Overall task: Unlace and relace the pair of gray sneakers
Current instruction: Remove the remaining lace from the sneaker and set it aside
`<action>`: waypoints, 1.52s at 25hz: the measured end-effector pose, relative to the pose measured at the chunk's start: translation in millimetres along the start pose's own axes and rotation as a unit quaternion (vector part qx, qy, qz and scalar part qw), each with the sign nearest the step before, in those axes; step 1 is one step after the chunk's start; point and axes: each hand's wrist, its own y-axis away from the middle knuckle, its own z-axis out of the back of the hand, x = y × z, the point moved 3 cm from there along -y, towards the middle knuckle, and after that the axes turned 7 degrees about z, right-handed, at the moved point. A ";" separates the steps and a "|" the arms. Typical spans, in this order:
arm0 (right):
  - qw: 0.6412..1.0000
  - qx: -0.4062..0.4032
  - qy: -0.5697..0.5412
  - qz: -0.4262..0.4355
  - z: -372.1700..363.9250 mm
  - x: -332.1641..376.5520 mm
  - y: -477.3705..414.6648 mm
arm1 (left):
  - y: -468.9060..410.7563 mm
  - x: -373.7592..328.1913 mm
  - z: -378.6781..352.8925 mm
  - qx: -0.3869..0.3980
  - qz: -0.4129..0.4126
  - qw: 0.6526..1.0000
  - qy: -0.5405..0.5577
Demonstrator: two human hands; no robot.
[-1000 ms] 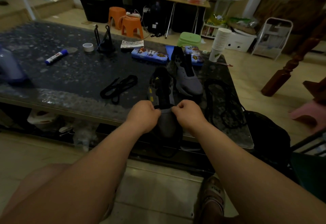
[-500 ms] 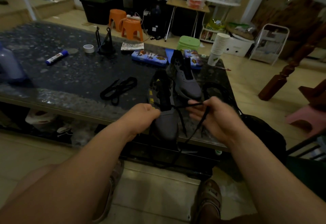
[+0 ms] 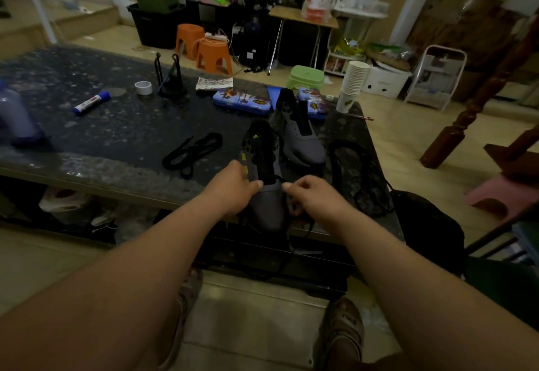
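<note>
A gray sneaker [image 3: 267, 207] lies at the near edge of the dark stone table [image 3: 116, 134], toe toward me. My left hand [image 3: 233, 188] holds its left side near the lowest eyelets. My right hand [image 3: 310, 195] pinches a black lace [image 3: 294, 242] at the shoe's right side; the lace hangs down over the table edge. The second gray sneaker [image 3: 300, 137] stands just behind, without a lace. A loose black lace [image 3: 191, 150] lies bundled to the left.
A black cord loop [image 3: 358, 178] lies right of the shoes. Farther back are blue tins [image 3: 240, 100], a stack of paper cups [image 3: 351, 84], a tape roll [image 3: 143, 87], a black stand [image 3: 170, 78], a marker [image 3: 92, 102]. A dark bag [image 3: 428, 224] hangs at the table's right corner.
Half a second ago my right hand had pulled the lace out to the right; now it is back at the shoe next to my left hand.
</note>
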 end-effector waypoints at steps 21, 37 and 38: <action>0.977 -0.038 0.197 0.074 -18.5 7.8 -18.9 | -10.6 24.1 21.7 0.011 -0.009 1.000 -0.008; 0.996 0.010 -0.083 0.006 -20.4 28.0 9.3 | 22.7 9.4 15.3 0.110 -0.029 0.990 0.086; 0.997 0.010 -0.071 0.020 -28.0 30.8 6.6 | 23.3 11.2 12.8 0.095 -0.006 0.985 0.145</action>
